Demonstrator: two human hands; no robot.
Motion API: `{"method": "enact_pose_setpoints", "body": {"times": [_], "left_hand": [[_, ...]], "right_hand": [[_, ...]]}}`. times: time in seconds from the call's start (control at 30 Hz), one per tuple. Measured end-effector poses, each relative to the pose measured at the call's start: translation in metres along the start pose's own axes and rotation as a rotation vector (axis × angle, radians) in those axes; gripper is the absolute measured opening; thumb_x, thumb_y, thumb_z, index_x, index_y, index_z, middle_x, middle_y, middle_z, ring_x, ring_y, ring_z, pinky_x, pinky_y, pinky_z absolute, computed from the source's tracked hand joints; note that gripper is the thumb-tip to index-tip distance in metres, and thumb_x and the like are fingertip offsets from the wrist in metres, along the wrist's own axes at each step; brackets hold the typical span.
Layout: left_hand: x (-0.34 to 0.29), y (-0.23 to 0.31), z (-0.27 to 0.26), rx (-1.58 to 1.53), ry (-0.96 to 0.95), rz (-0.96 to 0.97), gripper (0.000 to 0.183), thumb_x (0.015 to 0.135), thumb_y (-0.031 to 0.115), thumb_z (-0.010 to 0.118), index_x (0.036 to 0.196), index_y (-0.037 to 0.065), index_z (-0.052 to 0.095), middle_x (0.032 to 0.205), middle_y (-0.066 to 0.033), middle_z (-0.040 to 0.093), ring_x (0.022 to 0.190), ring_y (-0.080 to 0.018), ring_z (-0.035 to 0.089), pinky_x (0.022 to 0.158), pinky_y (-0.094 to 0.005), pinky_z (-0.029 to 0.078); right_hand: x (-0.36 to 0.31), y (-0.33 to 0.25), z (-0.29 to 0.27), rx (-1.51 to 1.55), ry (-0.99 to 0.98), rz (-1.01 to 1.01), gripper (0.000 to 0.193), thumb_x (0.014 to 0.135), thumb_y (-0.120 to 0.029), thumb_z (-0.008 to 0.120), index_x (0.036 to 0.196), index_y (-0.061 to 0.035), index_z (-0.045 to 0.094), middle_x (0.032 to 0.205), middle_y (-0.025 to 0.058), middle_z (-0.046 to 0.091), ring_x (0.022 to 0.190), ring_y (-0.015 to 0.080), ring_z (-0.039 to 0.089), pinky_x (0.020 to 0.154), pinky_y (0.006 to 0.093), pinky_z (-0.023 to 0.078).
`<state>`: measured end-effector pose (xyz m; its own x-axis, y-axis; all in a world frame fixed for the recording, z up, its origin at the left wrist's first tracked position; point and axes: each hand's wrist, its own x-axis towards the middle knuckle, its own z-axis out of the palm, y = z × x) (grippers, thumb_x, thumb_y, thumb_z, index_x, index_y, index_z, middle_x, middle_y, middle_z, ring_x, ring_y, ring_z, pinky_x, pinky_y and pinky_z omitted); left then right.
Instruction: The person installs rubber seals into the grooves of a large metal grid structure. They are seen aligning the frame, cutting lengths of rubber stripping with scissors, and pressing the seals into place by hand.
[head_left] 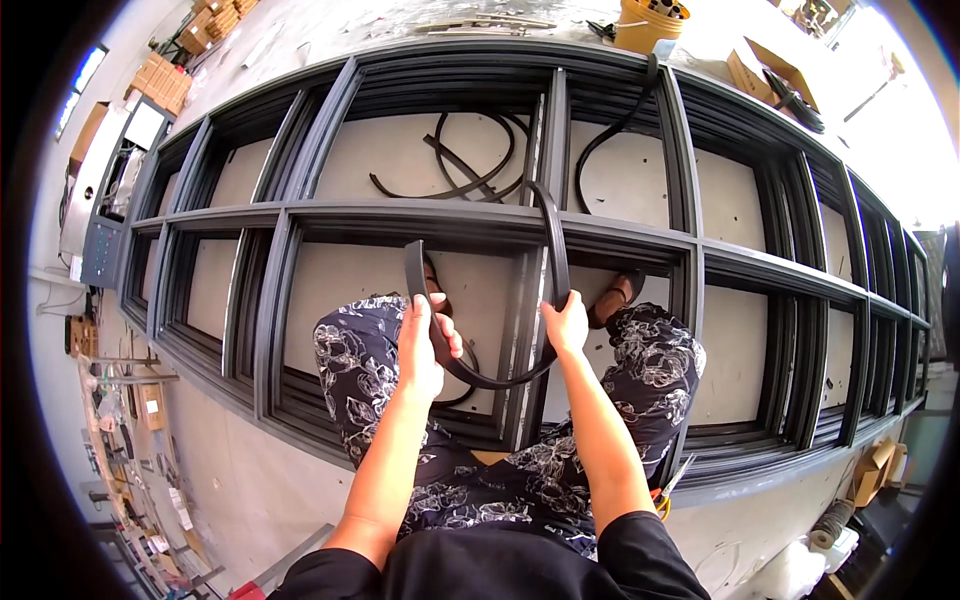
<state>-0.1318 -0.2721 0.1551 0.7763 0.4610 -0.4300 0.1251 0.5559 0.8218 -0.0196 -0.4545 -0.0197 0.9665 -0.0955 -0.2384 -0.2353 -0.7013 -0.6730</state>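
A long black rubber sealing strip [487, 381] sags in a loop between my two hands. My left hand [424, 345] is closed around it near one end, and that flat end stands up above the thumb. My right hand [567, 323] grips the strip further along, thumb and fingers pressed to it; from there it rises and bends over the middle bar of a stack of dark grey metal window frames [420, 215]. More of the strip lies in loose coils [512, 150] on the floor inside a far opening. Another length hangs over the far rail.
My legs and feet are inside the frame openings. Scissors [676, 478] with orange and yellow handles lie by my right hip. Beyond the frames stand a yellow bucket [648, 25] and an open cardboard box [775, 70]. A machine [115, 170] stands at the left.
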Motion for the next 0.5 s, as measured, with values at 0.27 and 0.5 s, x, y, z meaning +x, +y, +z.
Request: {"method": "enact_pose_setpoints", "body": {"times": [0.27,0.5], "left_hand": [[-0.013,0.022,0.006,-0.07,-0.122,-0.071,0.038,0.102,0.042,0.051,0.109,0.005,0.058,0.072,-0.0038,0.055,0.06,-0.0168,0.055,0.056,-0.0296,0.046],[-0.023,0.032,0.004,-0.041,-0.113,-0.09,0.036,0.101,0.04,0.052,0.108,0.005,0.058,0.071,-0.0029,0.056,0.057,-0.0158,0.054,0.054,-0.029,0.045]], "right_hand": [[0.001,-0.018,-0.003,0.31,0.008,-0.215,0.053,0.082,-0.023,0.073,0.123,0.0028,0.054,0.102,0.0211,0.066,0.094,0.0341,0.065,0.083,0.0424,0.051],[0.003,0.003,0.007,-0.005,-0.034,-0.157,0.061,0.085,-0.03,0.07,0.135,-0.0029,0.048,0.119,0.0219,0.06,0.109,0.0368,0.059,0.093,0.0431,0.048]]}}
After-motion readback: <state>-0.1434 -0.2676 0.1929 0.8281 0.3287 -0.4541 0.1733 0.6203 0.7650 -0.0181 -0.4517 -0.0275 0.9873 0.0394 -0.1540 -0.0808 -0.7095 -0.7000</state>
